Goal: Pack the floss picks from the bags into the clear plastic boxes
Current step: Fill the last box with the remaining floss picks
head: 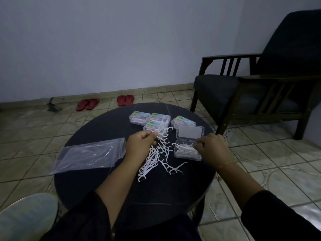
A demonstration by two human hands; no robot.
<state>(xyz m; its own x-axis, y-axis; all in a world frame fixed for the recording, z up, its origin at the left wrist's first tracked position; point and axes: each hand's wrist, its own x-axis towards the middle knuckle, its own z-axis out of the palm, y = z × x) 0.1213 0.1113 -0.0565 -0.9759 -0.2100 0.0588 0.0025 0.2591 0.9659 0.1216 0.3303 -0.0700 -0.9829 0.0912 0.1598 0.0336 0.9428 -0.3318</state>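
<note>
1. Head view is showing a person mid-way through filling an open clear box (188, 151) on a round dark table (97, 185); the box, its lid (190, 132) flipped back, is already holding a layer of white picks.
2. Left hand (139, 143) is pinching a small bunch of picks at its curled fingertips, just left of the open box and above the loose pile of floss picks (154, 159).
3. Right hand (212, 148) is resting on the right edge of the open box with fingers curled at the rim, apparently steadying it; whether it is holding a pick cannot be told.
4. Judging by this, the step in hand is gathering picks; the next move is likely calling for carrying the pinched bunch right, over the box rim, and laying it flat so the lid can close.
5. Four closed boxes (139, 118) are sitting just beyond the open box; a flat clear bag (90, 155) is lying well to its left, seemingly near empty.
6. Tangled picks between hand and box may be snagging; one stray pick (214, 213) is lying on the tiled floor (260, 153), below and right of the box.
7. An armchair (260, 80) and red sandals (107, 101) are standing far beyond it.
</note>
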